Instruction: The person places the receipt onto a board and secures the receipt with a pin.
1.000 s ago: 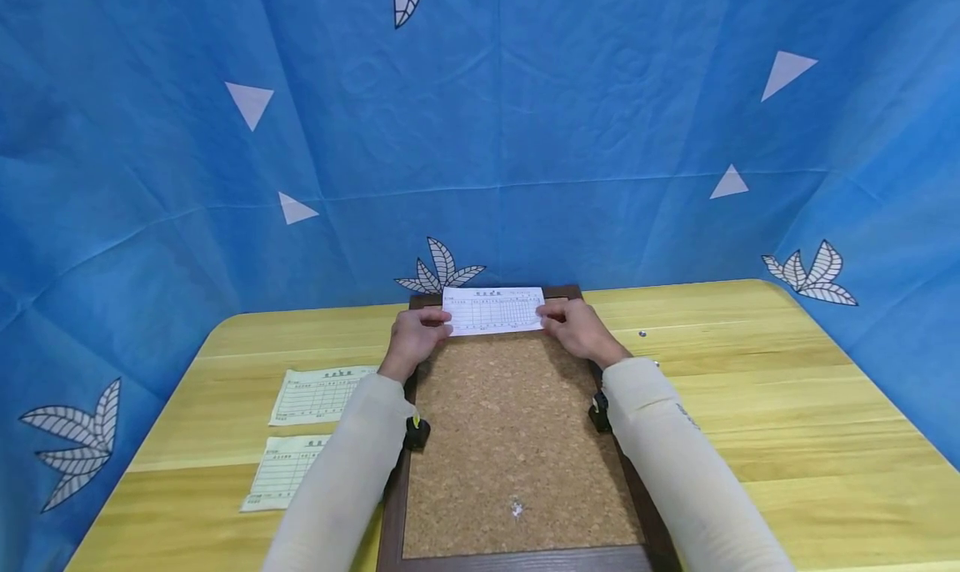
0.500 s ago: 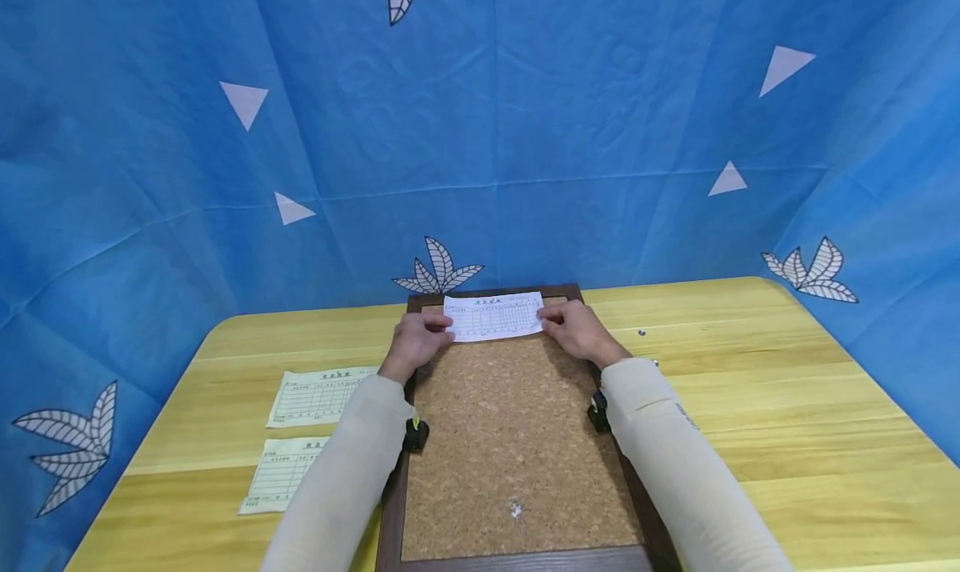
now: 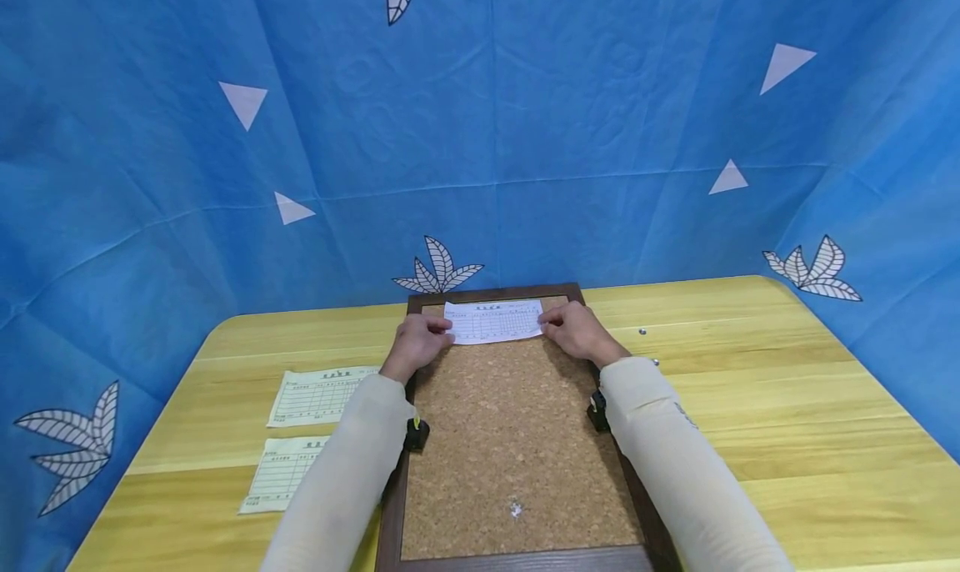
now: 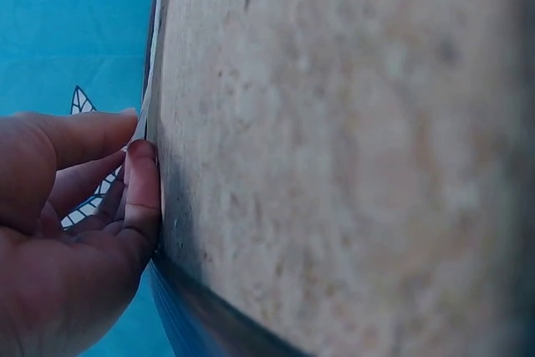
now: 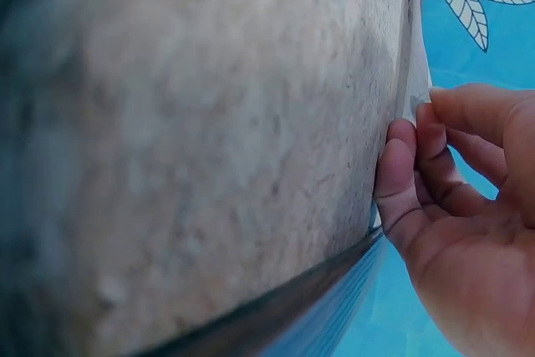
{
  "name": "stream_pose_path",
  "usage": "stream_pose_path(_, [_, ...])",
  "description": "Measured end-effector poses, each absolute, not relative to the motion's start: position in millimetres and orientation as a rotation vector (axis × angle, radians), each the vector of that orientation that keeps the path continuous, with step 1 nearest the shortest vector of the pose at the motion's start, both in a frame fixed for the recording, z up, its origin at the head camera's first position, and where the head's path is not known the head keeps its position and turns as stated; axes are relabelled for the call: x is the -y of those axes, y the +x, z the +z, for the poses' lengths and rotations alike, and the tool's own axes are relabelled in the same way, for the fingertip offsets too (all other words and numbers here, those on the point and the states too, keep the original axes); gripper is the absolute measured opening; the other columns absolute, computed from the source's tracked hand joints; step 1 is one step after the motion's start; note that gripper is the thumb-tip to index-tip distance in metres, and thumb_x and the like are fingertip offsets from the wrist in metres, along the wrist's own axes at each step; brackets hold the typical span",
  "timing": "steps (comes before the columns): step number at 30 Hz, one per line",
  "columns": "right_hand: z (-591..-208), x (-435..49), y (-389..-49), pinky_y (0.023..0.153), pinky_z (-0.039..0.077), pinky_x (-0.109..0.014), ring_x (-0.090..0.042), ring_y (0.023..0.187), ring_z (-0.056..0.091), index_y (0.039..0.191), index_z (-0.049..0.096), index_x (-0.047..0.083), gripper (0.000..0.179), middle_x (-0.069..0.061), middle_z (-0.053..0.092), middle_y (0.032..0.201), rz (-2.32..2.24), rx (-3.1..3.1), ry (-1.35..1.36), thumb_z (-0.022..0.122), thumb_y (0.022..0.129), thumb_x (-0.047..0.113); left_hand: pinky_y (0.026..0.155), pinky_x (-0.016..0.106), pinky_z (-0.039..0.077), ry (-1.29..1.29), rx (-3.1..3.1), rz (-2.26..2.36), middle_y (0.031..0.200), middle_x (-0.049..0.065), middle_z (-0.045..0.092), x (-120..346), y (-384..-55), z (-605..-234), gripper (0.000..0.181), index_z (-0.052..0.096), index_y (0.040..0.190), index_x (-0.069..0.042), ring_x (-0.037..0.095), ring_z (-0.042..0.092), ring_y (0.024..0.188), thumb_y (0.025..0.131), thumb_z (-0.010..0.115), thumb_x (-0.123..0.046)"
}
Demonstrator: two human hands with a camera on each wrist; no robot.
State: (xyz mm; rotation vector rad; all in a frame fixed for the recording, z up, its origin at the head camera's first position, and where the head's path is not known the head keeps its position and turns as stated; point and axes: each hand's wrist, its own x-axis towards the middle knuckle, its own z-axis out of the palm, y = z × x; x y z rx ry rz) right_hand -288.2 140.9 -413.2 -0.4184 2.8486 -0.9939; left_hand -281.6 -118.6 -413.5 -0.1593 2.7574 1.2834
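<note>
A white printed form slip point(image 3: 495, 320) lies across the top of a cork board point(image 3: 517, 439) in a dark brown frame. My left hand point(image 3: 417, 341) pinches the slip's left end, and my right hand point(image 3: 577, 330) pinches its right end. In the left wrist view the thumb and fingers of the left hand point(image 4: 84, 181) meet at the thin paper edge, close over the cork. The right wrist view shows the right hand point(image 5: 476, 190) with the paper's corner between thumb and forefinger, other fingertips at the cork surface.
Two pale green form slips, an upper one point(image 3: 318, 397) and a lower one point(image 3: 281, 474), lie left of the board, partly behind the left sleeve. Small shiny pins point(image 3: 642, 332) lie right of it. A silvery cluster point(image 3: 516, 509) sits low on the cork. Blue curtain point(image 3: 495, 138) hangs behind the table.
The slip has come down slightly toward the person, from overlapping the frame's top edge to lying over the cork just below it. Both hands keep their pinch on its ends.
</note>
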Motion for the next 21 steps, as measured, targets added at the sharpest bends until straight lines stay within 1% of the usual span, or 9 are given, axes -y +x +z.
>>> stream_pose_path(9, [-411.6, -138.3, -288.1, 0.097, 0.048, -0.047, -0.037, 0.120, 0.058, 0.123, 0.068, -0.006, 0.029, -0.022, 0.065, 0.125, -0.944, -2.834, -0.336, 0.056, 0.100, 0.006, 0.091, 0.040, 0.049, -0.119, -2.779, 1.204, 0.116, 0.014, 0.067, 117.7, -281.0, -411.1, 0.027, 0.072, 0.118, 0.000, 0.025, 0.059, 0.106, 0.091, 0.071, -0.004])
stream_pose_path(17, [-411.7, -138.3, -288.0, 0.096, 0.048, -0.047, -0.037, 0.119, 0.058, 0.123, 0.067, -0.006, 0.029, -0.022, 0.065, 0.124, -0.914, -2.821, -0.347, 0.055, 0.100, 0.007, 0.089, 0.040, 0.048, -0.081, -2.824, 1.113, 0.113, 0.012, 0.065, 117.0, -279.9, -409.8, 0.027, 0.071, 0.119, -0.001, 0.025, 0.054, 0.101, 0.092, 0.070, -0.003])
stream_pose_path(21, [-412.4, -137.3, -288.1, 0.094, 0.049, -0.046, -0.035, 0.116, 0.060, 0.122, 0.068, -0.006, 0.028, -0.021, 0.066, 0.122, -0.900, -2.833, -0.354, 0.057, 0.099, 0.006, 0.089, 0.040, 0.048, -0.086, -2.826, 1.109, 0.112, 0.012, 0.065, 117.0, -279.9, -409.8, 0.027, 0.071, 0.119, 0.000, 0.024, 0.055, 0.101, 0.092, 0.069, -0.003])
